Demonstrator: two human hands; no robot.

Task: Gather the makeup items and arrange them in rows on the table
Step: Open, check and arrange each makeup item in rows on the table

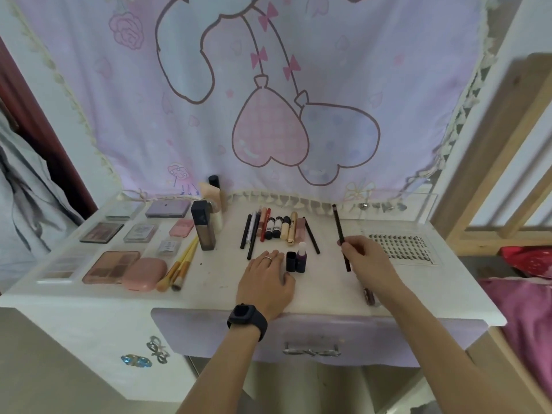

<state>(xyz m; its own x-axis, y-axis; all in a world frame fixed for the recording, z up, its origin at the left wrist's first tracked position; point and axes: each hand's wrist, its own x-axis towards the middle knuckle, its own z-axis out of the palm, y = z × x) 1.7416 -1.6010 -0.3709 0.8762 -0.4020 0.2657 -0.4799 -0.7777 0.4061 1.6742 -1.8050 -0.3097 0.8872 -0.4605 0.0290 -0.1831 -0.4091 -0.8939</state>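
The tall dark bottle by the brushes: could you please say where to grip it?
Grip the tall dark bottle high on its flat side faces, from the front: it stands upright, brushes lie at its base, a pale bottle stands behind.

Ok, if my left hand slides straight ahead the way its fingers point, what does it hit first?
Likely the black-and-white tubes in the row just ahead of the left hand; depth is hard to judge.
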